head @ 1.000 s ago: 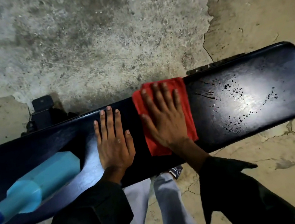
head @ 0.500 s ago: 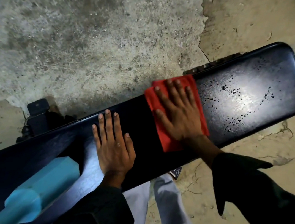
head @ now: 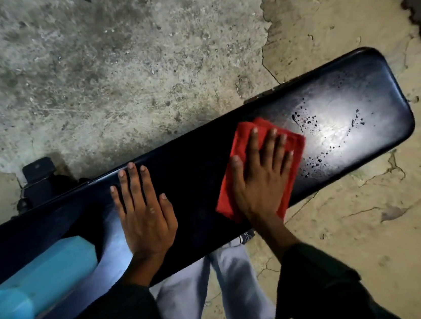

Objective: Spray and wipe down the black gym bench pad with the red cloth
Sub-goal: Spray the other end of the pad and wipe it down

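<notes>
The long black bench pad (head: 197, 187) runs from lower left to upper right. Spray droplets (head: 334, 139) speckle its shiny right end. My right hand (head: 261, 174) lies flat with spread fingers on the folded red cloth (head: 239, 142), pressing it onto the pad just left of the droplets. My left hand (head: 144, 210) rests flat and open on the bare pad, a hand's width left of the cloth. A light blue spray bottle (head: 39, 283) lies on the pad at the lower left, blurred and partly cut off by the frame edge.
The floor is rough concrete (head: 113, 65) with patches of cracked tan surface (head: 370, 219). A black bench frame bracket (head: 39, 175) sticks out behind the pad at the left. My legs in light trousers (head: 220, 290) stand against the pad's near edge.
My right hand has slid the red cloth rightward along the pad, reaching the edge of the droplets. My left hand has stayed flat in the same place.
</notes>
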